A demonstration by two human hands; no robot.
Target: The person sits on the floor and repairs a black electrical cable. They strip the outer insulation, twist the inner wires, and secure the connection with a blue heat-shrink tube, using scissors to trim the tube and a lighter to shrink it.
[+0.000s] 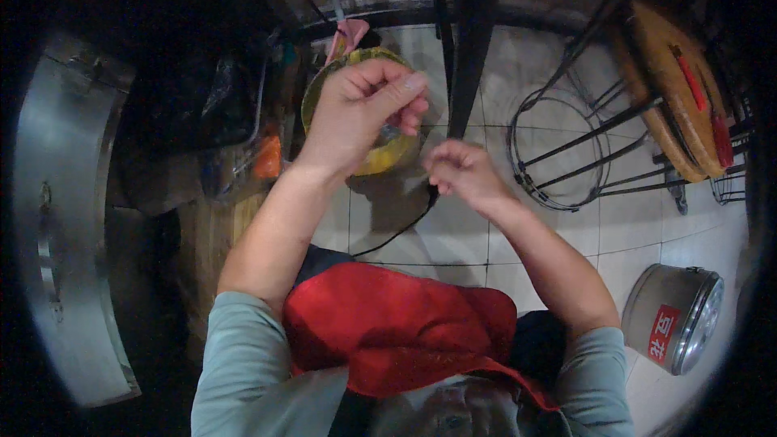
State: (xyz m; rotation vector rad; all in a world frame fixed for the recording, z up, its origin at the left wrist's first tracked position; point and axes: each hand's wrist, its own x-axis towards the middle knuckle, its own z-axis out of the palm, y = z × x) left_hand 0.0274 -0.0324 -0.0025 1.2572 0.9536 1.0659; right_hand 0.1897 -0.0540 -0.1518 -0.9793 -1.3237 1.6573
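My left hand is raised in front of me, thumb pressed against curled fingers. Anything in that pinch is too small or hidden to make out. Lower and to the right, my right hand is also closed, its fingers bunched and slightly blurred; I cannot see what, if anything, it grips. The hands are apart. Behind and below the left hand stands a yellow, round bin or bucket, partly covered by that hand. Across my lap lies a red apron.
A pink plastic piece on a pole stands behind the bin. A dark post rises beyond my hands. Wooden-topped, metal-legged stools are at right, above a lidded metal pot. A metal cabinet door is at far left.
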